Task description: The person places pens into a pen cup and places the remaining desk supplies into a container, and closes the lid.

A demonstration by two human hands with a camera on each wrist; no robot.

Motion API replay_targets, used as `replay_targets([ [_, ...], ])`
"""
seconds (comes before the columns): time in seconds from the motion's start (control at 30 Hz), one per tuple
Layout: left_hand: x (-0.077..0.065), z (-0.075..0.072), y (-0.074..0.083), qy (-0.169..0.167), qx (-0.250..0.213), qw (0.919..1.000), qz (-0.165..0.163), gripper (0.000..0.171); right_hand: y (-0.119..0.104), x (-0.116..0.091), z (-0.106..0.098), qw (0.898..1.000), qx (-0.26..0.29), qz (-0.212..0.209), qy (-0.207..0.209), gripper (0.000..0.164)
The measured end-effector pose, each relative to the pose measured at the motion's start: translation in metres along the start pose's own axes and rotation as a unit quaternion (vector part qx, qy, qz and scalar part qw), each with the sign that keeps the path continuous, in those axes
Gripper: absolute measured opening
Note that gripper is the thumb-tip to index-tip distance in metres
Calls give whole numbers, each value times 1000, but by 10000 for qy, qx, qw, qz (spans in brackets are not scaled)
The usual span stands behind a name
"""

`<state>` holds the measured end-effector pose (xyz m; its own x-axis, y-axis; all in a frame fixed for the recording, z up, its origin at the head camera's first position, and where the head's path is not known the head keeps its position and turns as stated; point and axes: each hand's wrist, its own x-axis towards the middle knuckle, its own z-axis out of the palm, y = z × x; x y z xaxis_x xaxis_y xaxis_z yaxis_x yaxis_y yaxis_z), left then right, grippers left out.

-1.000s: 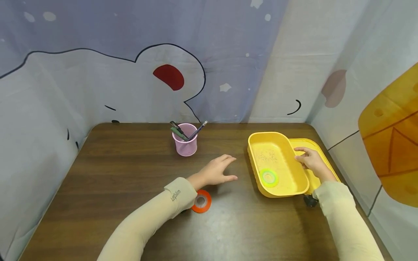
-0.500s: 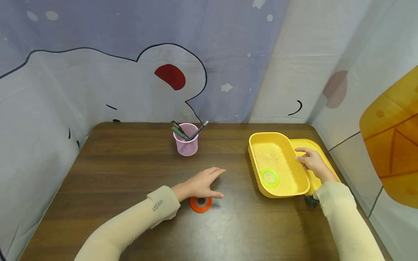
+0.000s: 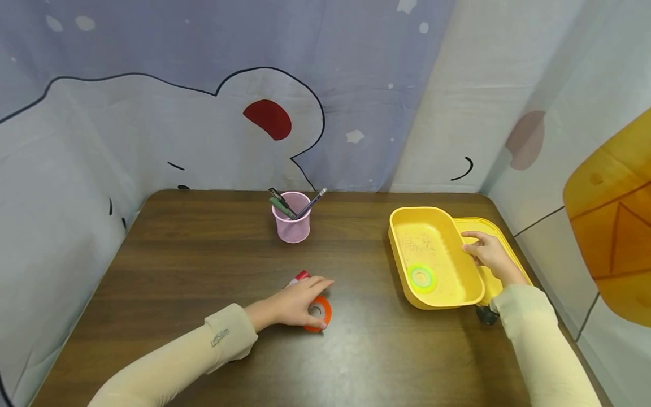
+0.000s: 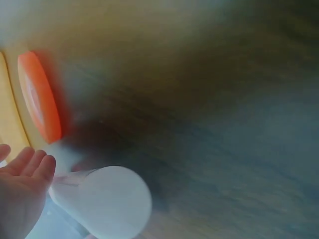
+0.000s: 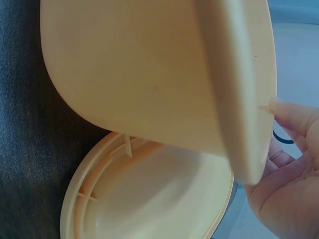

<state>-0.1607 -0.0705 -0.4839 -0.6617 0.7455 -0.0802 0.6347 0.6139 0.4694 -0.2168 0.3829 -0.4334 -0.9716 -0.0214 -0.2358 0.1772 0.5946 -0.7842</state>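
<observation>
My left hand reaches over an orange tape roll, thumb and fingers spread on either side of it. In the left wrist view, a gap separates those fingers from the tape. Beyond that hand, partly hidden, lies a white stick-shaped thing with a red end; the left wrist view shows a white cylinder close beside the hand. My right hand pinches the right rim of a yellow plastic box. Inside the box lies a yellow-green tape roll.
A yellow lid lies partly under the box's right side. Near it is a small black object. Toward the back stands a pink pen cup with several pens. Printed curtains border the wooden table.
My left hand has moved left and toward me, from beside the box to the orange tape. The red-ended thing has come into sight. My right hand stays on the box rim.
</observation>
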Motion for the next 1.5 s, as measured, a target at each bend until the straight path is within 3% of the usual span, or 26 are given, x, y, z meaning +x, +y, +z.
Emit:
replay_targets([
  [0.43,-24,1,-3,-8,563,9984,-103,81,3,2,0,9999,-96,38,44,46],
  [0.97,-25,9,-2,420,1414,9890,82,78,3,2,0,9999,-89,108,-3,46],
  [1.5,-21,16,0,664,1632,9844,32,71,1,2,1,9999,-75,121,23,45],
])
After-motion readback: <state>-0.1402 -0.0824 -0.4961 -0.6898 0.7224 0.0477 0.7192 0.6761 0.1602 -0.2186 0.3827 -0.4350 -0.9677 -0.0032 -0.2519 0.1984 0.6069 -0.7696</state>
